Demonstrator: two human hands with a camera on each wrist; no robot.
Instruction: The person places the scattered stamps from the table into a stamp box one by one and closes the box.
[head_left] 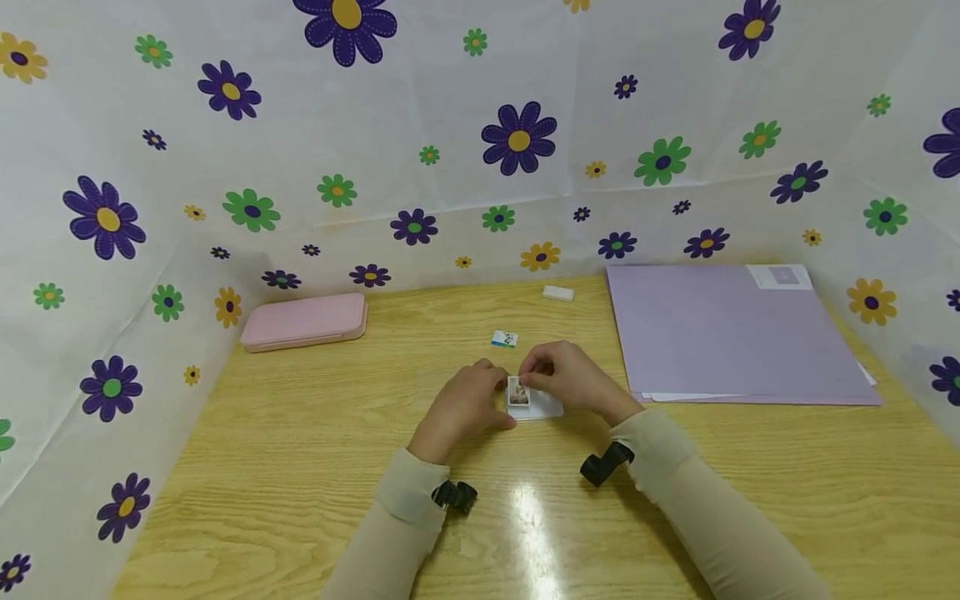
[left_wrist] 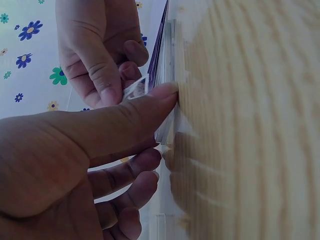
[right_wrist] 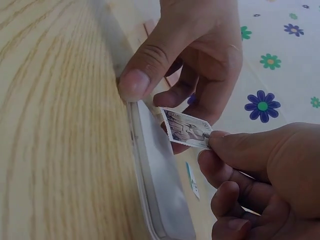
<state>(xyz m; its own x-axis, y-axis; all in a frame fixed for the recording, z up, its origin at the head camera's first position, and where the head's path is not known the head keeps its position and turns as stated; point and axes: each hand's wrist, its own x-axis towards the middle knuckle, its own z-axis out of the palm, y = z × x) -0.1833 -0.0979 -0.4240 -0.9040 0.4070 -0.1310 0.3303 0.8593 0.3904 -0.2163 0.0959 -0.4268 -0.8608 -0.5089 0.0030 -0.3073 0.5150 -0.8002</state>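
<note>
A small postage stamp [right_wrist: 186,128] with a perforated white border and a brownish picture is pinched by its edge between the thumb and forefinger of my right hand [head_left: 573,379]. In the right wrist view it is tilted, just above a flat white case [right_wrist: 160,167] lying on the table. My left hand [head_left: 465,404] grips that case at its left end, thumb on the near edge and fingers curled on the far side. The stamp partly covers the case in the head view. Behind the hands lies a second small piece, blue, white and green [head_left: 505,339].
A pink case [head_left: 303,321] lies at the back left of the wooden table [head_left: 315,483]. A small white block [head_left: 558,293] is near the back edge. On the right, a large purple folder [head_left: 697,333] rests over white sheets. Flower-printed cloth [head_left: 450,100] encloses the back and sides.
</note>
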